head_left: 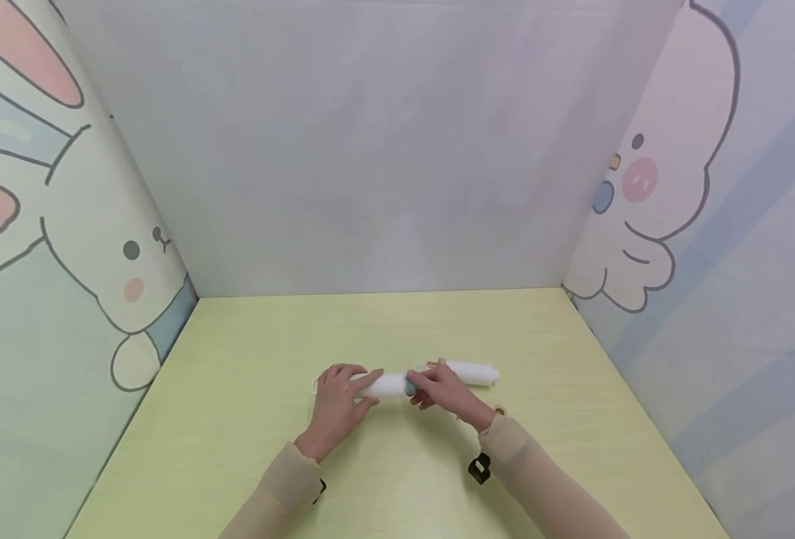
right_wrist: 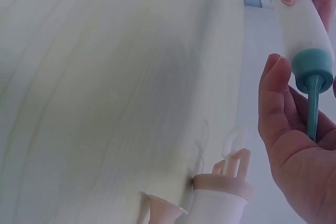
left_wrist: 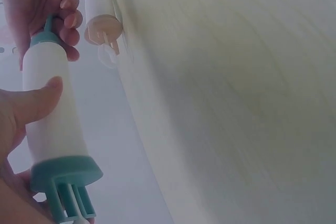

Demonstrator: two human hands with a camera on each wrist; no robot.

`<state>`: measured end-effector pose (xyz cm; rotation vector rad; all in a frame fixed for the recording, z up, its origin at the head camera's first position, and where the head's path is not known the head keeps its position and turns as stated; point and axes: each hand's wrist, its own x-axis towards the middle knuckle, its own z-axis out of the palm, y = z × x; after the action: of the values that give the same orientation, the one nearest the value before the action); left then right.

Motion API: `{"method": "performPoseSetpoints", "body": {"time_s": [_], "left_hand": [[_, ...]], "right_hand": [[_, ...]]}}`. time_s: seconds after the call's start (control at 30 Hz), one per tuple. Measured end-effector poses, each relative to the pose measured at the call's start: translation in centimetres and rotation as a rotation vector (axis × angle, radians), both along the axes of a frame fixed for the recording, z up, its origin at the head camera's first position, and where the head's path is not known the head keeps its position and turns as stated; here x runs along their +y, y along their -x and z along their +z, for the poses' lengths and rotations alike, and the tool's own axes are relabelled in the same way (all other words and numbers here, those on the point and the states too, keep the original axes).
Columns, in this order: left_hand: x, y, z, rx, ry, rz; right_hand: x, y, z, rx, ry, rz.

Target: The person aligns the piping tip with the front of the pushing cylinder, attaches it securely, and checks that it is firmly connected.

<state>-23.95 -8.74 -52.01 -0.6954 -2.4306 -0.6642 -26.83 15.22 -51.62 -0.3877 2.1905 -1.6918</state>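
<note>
A white syringe-like tube (head_left: pixel 389 385) with teal ends is held level just over the table, between both hands. My left hand (head_left: pixel 333 400) grips its barrel, the thumb lying along the white side in the left wrist view. At that end, a teal collar with a slotted grip (left_wrist: pixel 65 172) shows beside the palm. My right hand (head_left: pixel 443 388) pinches the teal nozzle cap (right_wrist: pixel 313 66) at the other end. The thin teal nozzle (right_wrist: pixel 313 109) points into the right palm.
Behind the right hand, a second white tube (head_left: pixel 473 373) with a peach collar (right_wrist: pixel 223 184) lies on the table (head_left: pixel 236 337). A small peach cone (right_wrist: pixel 161 211) is near it. Patterned side walls and a plain back wall (head_left: pixel 384 150) enclose the table.
</note>
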Motion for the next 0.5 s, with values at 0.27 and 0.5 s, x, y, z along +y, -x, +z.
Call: {"method": "performPoseSetpoints", "body": {"time_s": [0.27,0.5], "left_hand": [[0.04,-0.02,0.16,-0.009,0.008,0.008],[-0.01,0.15,0.09,-0.017,0.013,0.019]], "right_hand": [[0.43,-0.29,0.02,0.056,0.044,0.001],[0.67,-0.19,-0.28,0.163,0.092,0.027]]}}
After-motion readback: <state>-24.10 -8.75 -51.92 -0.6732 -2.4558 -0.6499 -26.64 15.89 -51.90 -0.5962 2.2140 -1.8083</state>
